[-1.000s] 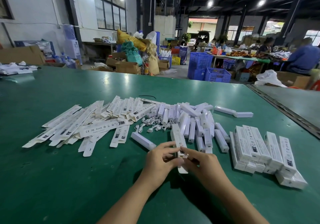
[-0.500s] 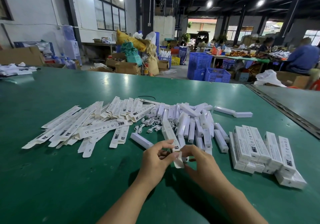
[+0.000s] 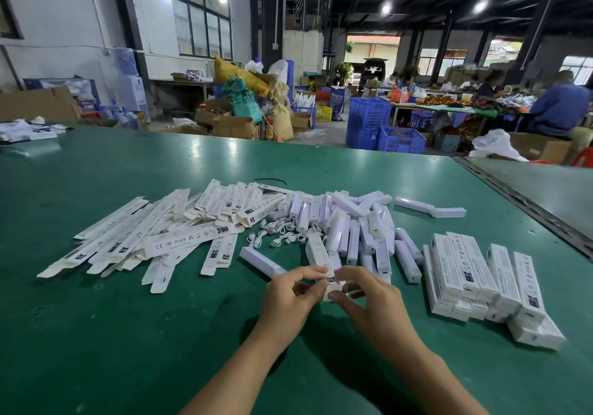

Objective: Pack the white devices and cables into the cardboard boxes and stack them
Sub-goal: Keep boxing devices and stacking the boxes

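A slim white cardboard box (image 3: 317, 251) is held by its near end over a green-topped work table (image 3: 128, 334). It is pinched between the curled fingers and thumb of the left hand (image 3: 293, 292) and those of the right hand (image 3: 364, 297). That end is largely covered by the fingers, while the far end is pointed at a heap of long white plastic devices (image 3: 349, 228) at the middle of the table. Small coiled white cables (image 3: 279, 236) are seen just left of the heap, and one loose white device (image 3: 261, 262) is laid near the left hand. Flattened white box sleeves (image 3: 154, 241) are fanned out to the left. To the right, closed white boxes (image 3: 481, 273) are laid side by side in a low stack. Blue plastic crates (image 3: 385, 125) and seated workers (image 3: 558, 106) are seen beyond the table.
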The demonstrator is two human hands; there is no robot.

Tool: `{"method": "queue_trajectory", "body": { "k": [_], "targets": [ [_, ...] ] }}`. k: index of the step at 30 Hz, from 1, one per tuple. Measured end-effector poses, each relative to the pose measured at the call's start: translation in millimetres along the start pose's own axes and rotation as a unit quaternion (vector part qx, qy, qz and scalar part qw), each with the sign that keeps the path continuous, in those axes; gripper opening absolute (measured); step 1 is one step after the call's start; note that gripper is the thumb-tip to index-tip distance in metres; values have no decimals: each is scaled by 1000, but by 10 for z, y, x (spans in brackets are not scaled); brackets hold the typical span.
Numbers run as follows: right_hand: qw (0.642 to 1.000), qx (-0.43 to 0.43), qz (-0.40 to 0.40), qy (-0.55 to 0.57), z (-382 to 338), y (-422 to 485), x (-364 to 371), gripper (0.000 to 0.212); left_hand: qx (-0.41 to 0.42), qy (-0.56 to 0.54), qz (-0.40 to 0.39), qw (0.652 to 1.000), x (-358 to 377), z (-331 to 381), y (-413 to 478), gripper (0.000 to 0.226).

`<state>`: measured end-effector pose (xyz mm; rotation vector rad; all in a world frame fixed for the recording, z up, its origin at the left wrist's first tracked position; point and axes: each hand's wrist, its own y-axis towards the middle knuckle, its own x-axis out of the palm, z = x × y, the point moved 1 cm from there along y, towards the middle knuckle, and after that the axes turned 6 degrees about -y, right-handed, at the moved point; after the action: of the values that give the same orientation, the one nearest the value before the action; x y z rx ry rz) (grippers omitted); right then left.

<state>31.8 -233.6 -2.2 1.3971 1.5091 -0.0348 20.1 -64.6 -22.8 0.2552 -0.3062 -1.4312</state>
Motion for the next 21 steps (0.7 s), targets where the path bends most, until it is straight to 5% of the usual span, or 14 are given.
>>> {"method": "queue_trajectory", "body": {
  "k": [21],
  "targets": [
    [996, -43, 74, 18, -73, 1, -36, 20, -17, -7, 10, 1000, 31, -25, 7, 39]
  ]
}}
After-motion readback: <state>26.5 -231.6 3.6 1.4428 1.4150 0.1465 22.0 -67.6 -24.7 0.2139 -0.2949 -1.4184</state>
